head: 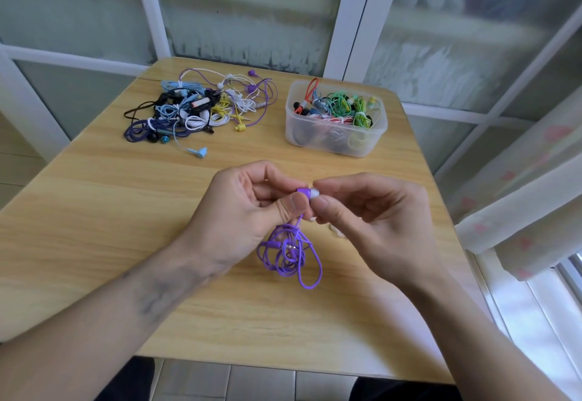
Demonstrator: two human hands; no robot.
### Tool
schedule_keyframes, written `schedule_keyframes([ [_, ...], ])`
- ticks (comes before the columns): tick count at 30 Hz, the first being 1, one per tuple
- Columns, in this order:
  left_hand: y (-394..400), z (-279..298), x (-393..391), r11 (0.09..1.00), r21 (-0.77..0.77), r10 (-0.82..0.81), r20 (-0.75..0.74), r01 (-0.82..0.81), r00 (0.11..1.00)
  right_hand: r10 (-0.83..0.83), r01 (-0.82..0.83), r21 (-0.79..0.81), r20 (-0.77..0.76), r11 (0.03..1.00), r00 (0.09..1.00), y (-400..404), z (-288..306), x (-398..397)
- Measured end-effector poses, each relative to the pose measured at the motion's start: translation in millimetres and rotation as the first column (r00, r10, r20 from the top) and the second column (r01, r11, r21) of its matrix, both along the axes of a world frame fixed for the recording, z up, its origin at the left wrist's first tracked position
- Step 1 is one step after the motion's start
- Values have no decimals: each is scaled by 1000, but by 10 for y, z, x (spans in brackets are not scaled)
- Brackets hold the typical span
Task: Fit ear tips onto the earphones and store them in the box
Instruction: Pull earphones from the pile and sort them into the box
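My left hand (248, 208) pinches a purple earbud (304, 193) between thumb and fingers above the middle of the table. My right hand (371, 214) pinches a white ear tip (315, 194) that sits against the earbud's end. The purple earphone cable (291, 251) hangs below in a loose tangle onto the table. A few small white ear tips (336, 231) lie on the table under my right hand, partly hidden. The clear plastic box (333, 140) stands at the back right and holds several coiled earphones.
A heap of loose earphones (195, 110) in many colours lies at the back left of the wooden table (110, 211). Frosted window panels stand behind the table; a curtain (519, 195) hangs at the right edge.
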State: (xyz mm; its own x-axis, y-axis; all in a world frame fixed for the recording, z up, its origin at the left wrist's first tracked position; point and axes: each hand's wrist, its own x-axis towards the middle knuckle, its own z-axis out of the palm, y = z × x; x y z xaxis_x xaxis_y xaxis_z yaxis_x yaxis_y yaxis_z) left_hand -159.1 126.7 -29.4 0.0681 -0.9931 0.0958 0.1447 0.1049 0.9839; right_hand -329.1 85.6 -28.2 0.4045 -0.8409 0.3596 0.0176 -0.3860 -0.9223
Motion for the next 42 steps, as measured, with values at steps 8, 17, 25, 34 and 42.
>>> schedule_keyframes([
  [8, 3, 0, -20, 998, 41, -48, 17, 48, 999, 142, -141, 93, -4, 986, 990, -107, 34, -119],
  [17, 69, 7, -69, 955, 257, -118, -126, 147, 985, 173, -187, -90, -146, 978, 974, -162, -13, -143],
  [25, 52, -1, -65, 897, 372, -118, -317, 237, 941, 102, -181, -318, -250, 931, 963, -174, -2, -81],
  [34, -189, -8, -73, 924, 335, -108, -231, 183, 967, 38, -144, -299, -333, 943, 942, -384, -115, -155],
  [42, -840, 368, -249, 956, 241, 222, -219, -168, 950, 6, -11, 322, 15, 947, 1000, -489, 26, -101],
])
